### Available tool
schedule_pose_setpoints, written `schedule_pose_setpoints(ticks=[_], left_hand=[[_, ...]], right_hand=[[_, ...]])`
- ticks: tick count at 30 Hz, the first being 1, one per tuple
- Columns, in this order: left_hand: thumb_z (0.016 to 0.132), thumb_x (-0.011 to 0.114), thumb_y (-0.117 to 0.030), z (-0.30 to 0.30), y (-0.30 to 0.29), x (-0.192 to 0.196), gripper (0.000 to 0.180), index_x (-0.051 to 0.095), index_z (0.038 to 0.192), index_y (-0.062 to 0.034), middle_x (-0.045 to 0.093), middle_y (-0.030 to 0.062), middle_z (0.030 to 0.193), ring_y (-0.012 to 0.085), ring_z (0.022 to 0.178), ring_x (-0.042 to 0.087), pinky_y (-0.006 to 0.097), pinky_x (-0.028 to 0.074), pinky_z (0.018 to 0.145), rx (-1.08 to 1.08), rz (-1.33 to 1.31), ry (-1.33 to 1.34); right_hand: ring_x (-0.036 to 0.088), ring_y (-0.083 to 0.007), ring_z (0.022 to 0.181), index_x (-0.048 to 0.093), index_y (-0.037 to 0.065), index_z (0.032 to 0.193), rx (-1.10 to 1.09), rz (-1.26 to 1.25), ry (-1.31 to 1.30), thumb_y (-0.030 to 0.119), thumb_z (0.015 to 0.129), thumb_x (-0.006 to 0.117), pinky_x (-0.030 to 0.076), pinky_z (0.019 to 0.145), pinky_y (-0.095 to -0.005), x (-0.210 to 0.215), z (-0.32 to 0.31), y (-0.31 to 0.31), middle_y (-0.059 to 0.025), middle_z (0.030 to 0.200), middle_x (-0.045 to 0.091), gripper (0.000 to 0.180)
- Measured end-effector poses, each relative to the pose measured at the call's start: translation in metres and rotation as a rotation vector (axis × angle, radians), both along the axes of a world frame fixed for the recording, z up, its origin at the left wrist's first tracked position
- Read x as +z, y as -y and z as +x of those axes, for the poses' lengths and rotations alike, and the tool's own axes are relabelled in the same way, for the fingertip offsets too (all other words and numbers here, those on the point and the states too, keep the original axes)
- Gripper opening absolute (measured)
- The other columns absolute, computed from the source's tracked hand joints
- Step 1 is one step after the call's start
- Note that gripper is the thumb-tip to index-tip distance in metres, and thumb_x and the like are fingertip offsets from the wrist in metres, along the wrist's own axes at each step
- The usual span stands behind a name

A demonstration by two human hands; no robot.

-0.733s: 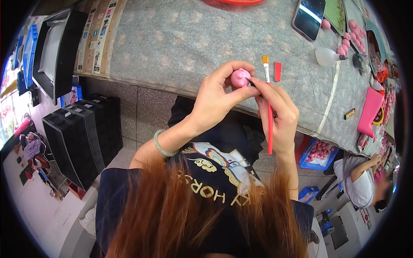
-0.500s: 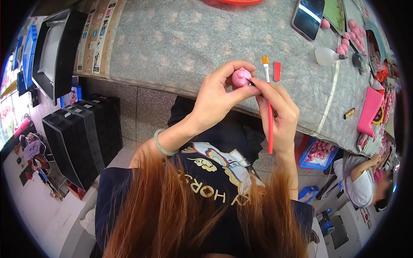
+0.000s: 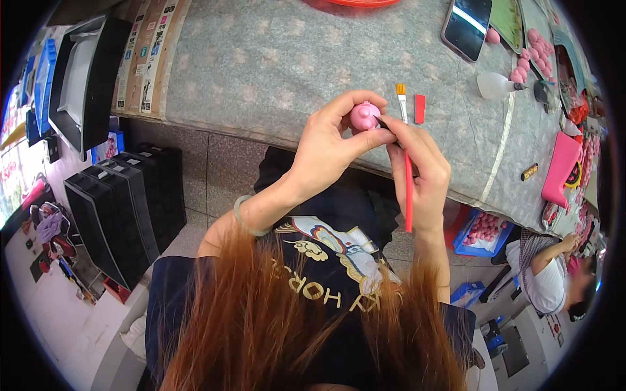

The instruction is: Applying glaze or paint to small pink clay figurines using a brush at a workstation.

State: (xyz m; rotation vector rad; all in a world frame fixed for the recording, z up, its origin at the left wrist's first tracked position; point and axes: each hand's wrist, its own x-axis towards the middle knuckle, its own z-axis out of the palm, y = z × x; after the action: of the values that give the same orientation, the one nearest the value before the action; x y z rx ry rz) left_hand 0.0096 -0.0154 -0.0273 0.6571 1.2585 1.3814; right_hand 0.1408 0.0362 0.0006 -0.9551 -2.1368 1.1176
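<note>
A small round pink figurine (image 3: 365,116) with little bumps on it sits in the fingers of my left hand (image 3: 332,140), which pinches it just above the table's near edge. My right hand (image 3: 424,166) is closed beside it. From its fingertips a dark pointed tip (image 3: 379,121) meets the figurine's right side; the rest of that tool is hidden. The same hand also keeps a flat paintbrush (image 3: 409,192) tucked between its fingers, with its red handle toward me and its orange bristles pointing away.
On the cloth-covered table (image 3: 261,65) lie a red strip (image 3: 420,109), a phone (image 3: 467,29), a translucent squeeze bottle (image 3: 495,85) and several pink balls (image 3: 538,49). A pink holder (image 3: 561,168) stands far right. Below is a blue crate (image 3: 482,233); another person (image 3: 544,274) works at right.
My right hand and the paintbrush have shifted very slightly to the left. The figurine has barely moved, and both hands keep their grips.
</note>
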Motion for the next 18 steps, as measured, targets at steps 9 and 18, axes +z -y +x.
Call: schedule_pose_setpoints(ticks=[9, 18], left_hand=[[0.073, 0.063, -0.001, 0.002, -0.003, -0.005, 0.035, 0.050, 0.105, -0.0020, 0.052, 0.0052, 0.099, 0.0099, 0.090, 0.050, 0.022, 0.043, 0.080, 0.010, -0.048, 0.025], [0.074, 0.063, -0.005, 0.012, -0.004, -0.031, 0.034, 0.050, 0.105, -0.0032, 0.052, 0.0037, 0.098, 0.0070, 0.086, 0.050, 0.021, 0.044, 0.074, -0.032, -0.088, 0.030]], right_hand=[[0.057, -0.0279, 0.073, 0.057, 0.004, 0.102, -0.322, 0.157, 0.169, -0.003, 0.075, 0.054, 0.045, 0.063, -0.0327, -0.019, 0.018, -0.022, -0.0138, 0.084, 0.057, 0.028], [0.051, -0.0245, 0.071, 0.056, 0.004, 0.088, -0.340, 0.400, 0.314, 0.004, 0.074, 0.060, 0.041, 0.064, -0.0339, -0.043, 0.029, -0.046, -0.0106, 0.078, 0.055, 0.015]])
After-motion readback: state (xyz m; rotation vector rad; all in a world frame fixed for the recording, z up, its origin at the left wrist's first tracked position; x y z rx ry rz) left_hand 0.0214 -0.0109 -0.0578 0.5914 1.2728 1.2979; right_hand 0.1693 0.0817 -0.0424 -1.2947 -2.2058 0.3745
